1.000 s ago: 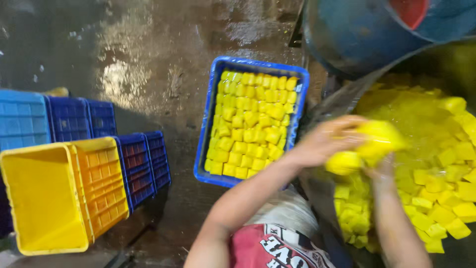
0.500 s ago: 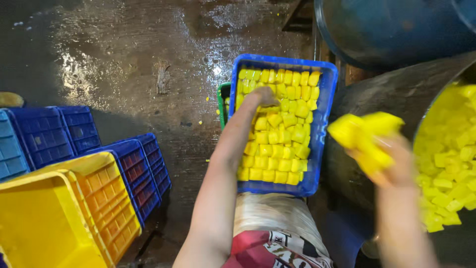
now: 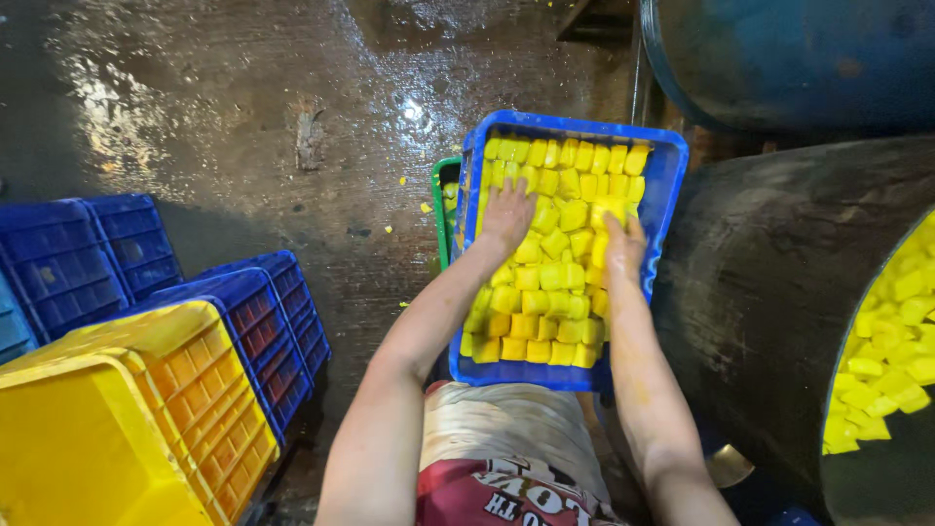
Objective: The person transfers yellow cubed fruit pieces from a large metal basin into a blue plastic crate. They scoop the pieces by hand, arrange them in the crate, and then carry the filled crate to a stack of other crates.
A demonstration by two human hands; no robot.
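Pressing both palms flat and open, gripping nothing, our left hand [image 3: 506,214] and right hand [image 3: 623,244] level yellow cubes [image 3: 545,282] inside the blue crate [image 3: 662,185]; likely next, filling the crate's gaps.

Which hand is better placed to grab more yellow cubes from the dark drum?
Right, probably. The right hand rests on the cubes at the blue crate's right edge, next to the dark drum holding more yellow cubes. The left hand lies on the far side and would have to cross over.
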